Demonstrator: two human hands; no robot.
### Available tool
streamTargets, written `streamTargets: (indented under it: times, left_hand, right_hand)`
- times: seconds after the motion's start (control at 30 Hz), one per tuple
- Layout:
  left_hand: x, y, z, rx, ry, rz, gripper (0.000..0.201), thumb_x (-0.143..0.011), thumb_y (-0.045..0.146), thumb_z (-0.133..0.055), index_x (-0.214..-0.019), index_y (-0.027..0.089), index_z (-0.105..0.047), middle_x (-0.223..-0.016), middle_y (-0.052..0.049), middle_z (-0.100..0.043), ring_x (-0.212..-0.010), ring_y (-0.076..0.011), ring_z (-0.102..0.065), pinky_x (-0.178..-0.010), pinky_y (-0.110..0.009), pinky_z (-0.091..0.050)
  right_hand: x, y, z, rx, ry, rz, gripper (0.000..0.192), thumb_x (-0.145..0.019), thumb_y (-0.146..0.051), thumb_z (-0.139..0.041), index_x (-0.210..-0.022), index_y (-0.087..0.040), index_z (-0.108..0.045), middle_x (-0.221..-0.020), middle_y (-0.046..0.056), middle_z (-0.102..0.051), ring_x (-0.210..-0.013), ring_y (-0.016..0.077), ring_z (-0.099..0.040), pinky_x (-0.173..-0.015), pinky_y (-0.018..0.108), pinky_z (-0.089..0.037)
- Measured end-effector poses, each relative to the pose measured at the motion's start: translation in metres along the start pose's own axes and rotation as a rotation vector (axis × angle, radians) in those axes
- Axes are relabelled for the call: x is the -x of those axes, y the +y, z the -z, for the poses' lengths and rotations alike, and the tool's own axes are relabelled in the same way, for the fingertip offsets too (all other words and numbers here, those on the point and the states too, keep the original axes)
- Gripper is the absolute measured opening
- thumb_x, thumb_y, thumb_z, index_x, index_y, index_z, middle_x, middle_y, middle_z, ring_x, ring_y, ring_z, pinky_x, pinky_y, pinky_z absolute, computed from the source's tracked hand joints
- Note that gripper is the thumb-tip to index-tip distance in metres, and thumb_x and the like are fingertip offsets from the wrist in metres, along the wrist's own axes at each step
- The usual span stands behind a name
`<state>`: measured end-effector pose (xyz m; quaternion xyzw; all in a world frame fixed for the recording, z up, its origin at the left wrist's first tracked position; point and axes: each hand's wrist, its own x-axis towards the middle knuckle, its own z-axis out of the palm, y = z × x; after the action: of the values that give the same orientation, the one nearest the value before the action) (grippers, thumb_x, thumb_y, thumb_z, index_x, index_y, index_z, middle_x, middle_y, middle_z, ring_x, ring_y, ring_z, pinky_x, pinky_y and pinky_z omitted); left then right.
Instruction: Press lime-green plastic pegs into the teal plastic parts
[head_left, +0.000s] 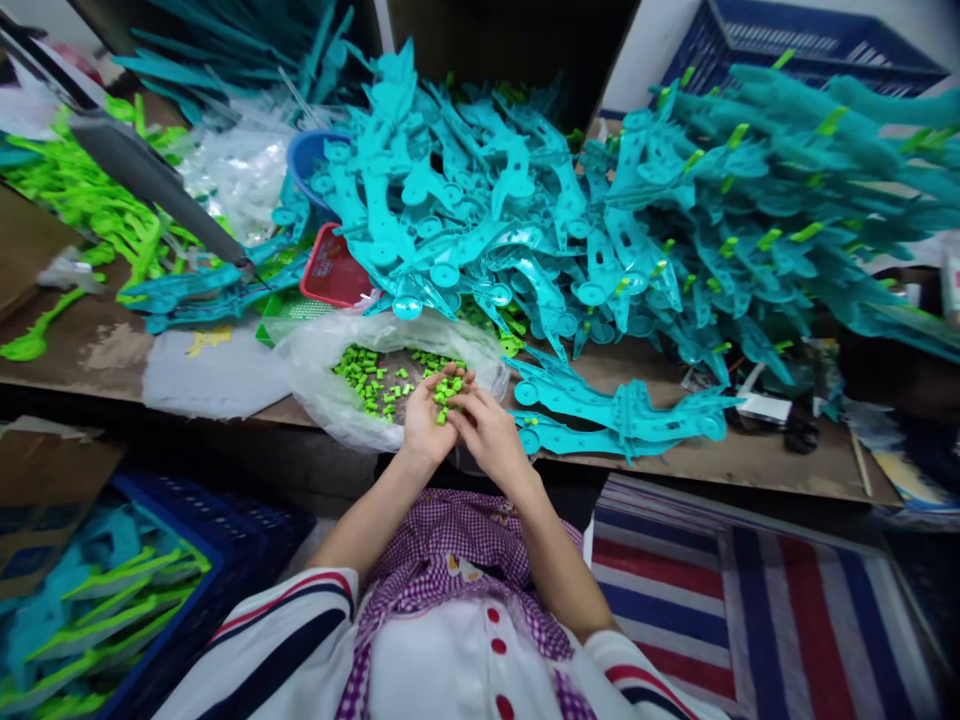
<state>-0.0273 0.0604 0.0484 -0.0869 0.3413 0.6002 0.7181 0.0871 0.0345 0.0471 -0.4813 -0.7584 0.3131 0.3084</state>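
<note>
Two cupped hands, left hand (pixel 427 418) and right hand (pixel 487 432), loosely cradling small blocky green plastic clips (pixel 448 392) over a crinkled clear bag (pixel 330 400)

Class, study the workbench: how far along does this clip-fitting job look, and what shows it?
Done: the right-hand teal pile already carries green clips. In hand: the left hand cups small green clips, the right hand touching them. Left: the middle teal pile mostly lacks clips, and the bag still holds many.

Head camera looks steeply down (close) over the workbench (pixel 112 350).
</note>
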Motion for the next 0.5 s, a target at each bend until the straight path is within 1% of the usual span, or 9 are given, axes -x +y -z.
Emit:
streamTargets:
  times: [0.1, 0.17, 0.23, 0.3, 0.37, 0.43, 0.47, 0.5]
  left_hand:
    - [-0.005, 0.008, -0.001, -0.015, 0.011, 0.054, 0.031, -0.094, 0.021, -0.039, -0.082, 0.012, -0.067, -0.080, -0.008, -0.072, -0.084, -0.0175, -0.072, -0.081, -0.029, -0.058]
    - [-0.012, 0.011, -0.006, -0.032, 0.027, 0.123, 0.034, -0.096, 0.019, -0.037, -0.079, 0.012, -0.066, -0.076, -0.008, -0.070, -0.079, -0.0157, -0.071, -0.075, -0.025, -0.059]
    - [-0.018, 0.012, -0.010, -0.031, 0.017, 0.141, 0.033, -0.096, 0.016, -0.037, -0.079, 0.012, -0.064, -0.073, -0.006, -0.068, -0.072, -0.0123, -0.069, -0.068, -0.019, -0.058]
    - [-0.021, 0.009, -0.008, -0.025, -0.002, 0.128, 0.028, -0.096, 0.013, -0.040, -0.079, 0.013, -0.063, -0.073, -0.004, -0.067, -0.067, -0.0088, -0.067, -0.062, -0.015, -0.056]
    - [-0.016, 0.004, 0.005, -0.068, -0.023, 0.155, 0.020, -0.094, 0.014, -0.048, -0.079, 0.013, -0.062, -0.072, -0.002, -0.064, -0.060, -0.0056, -0.062, -0.049, -0.009, -0.049]
    - [-0.002, -0.003, 0.028, -0.186, -0.033, 0.187, 0.012, -0.089, 0.019, -0.062, -0.079, 0.012, -0.062, -0.070, 0.001, -0.060, -0.050, -0.0023, -0.053, -0.035, -0.006, -0.033]
    - [0.007, -0.006, 0.043, -0.266, -0.038, 0.177, 0.013, -0.085, 0.022, -0.069, -0.080, 0.012, -0.062, -0.070, 0.002, -0.059, -0.046, -0.0010, -0.049, -0.032, -0.006, -0.026]
    - [0.018, -0.008, 0.058, -0.353, -0.046, 0.159, 0.019, -0.079, 0.026, -0.076, -0.081, 0.012, -0.064, -0.072, 0.002, -0.058, -0.045, -0.0003, -0.046, -0.031, -0.007, -0.022]
  right_hand:
    - [-0.014, -0.002, 0.008, -0.010, -0.084, -0.001, 0.020, -0.093, -0.022, -0.054, -0.110, -0.022, -0.064, -0.103, 0.006, -0.066, -0.090, 0.0185, -0.063, -0.078, 0.030, -0.048]
    - [-0.030, -0.007, 0.014, -0.013, -0.097, 0.008, 0.018, -0.090, -0.019, -0.055, -0.105, -0.020, -0.065, -0.095, 0.004, -0.066, -0.085, 0.0176, -0.062, -0.077, 0.031, -0.047]
    - [-0.047, -0.014, 0.019, -0.078, -0.054, 0.032, 0.018, -0.087, -0.017, -0.055, -0.102, -0.020, -0.065, -0.090, 0.003, -0.065, -0.083, 0.0165, -0.060, -0.076, 0.030, -0.047]
    - [-0.058, -0.016, 0.027, -0.184, 0.009, 0.054, 0.019, -0.086, -0.019, -0.055, -0.103, -0.021, -0.065, -0.092, 0.002, -0.064, -0.083, 0.0156, -0.059, -0.075, 0.029, -0.047]
    - [-0.057, -0.005, 0.038, -0.284, 0.067, 0.039, 0.017, -0.088, -0.025, -0.055, -0.102, -0.021, -0.065, -0.096, 0.003, -0.063, -0.084, 0.0154, -0.059, -0.074, 0.029, -0.048]
    - [-0.044, 0.019, 0.052, -0.344, 0.113, -0.046, 0.017, -0.090, -0.031, -0.055, -0.101, -0.021, -0.064, -0.096, 0.003, -0.063, -0.082, 0.0154, -0.058, -0.073, 0.029, -0.048]
    - [-0.034, 0.035, 0.059, -0.350, 0.145, -0.109, 0.018, -0.090, -0.033, -0.054, -0.100, -0.021, -0.063, -0.095, 0.003, -0.063, -0.080, 0.0153, -0.058, -0.073, 0.029, -0.048]
    - [-0.025, 0.052, 0.065, -0.334, 0.182, -0.170, 0.020, -0.090, -0.036, -0.054, -0.100, -0.021, -0.063, -0.095, 0.003, -0.063, -0.079, 0.0154, -0.058, -0.072, 0.030, -0.048]
